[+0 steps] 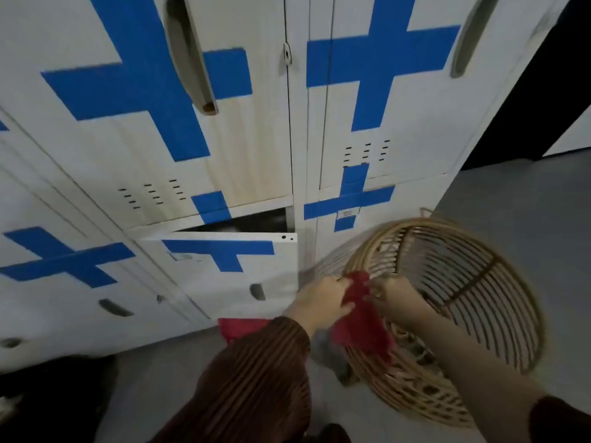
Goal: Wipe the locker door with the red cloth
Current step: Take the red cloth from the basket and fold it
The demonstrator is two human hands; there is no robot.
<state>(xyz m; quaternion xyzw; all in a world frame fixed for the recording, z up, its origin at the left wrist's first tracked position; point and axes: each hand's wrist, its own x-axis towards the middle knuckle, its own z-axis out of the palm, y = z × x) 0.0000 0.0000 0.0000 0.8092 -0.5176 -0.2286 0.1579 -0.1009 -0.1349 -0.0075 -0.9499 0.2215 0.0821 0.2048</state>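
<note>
While both hands are pinching the red cloth [363,318] above the wicker basket [463,314], left hand [323,302] and right hand [395,297] gripping its top, open locker door [220,270] hanging ajar just left, second red cloth [240,327] lying below it.

Grey floor [511,199] carries a wicker basket [463,314] beside white lockers [256,148].

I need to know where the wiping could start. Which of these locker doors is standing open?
The lower-row door just left of the wicker basket: its top edge swings out, exposing a dark gap above. All other doors sit flush.
</note>
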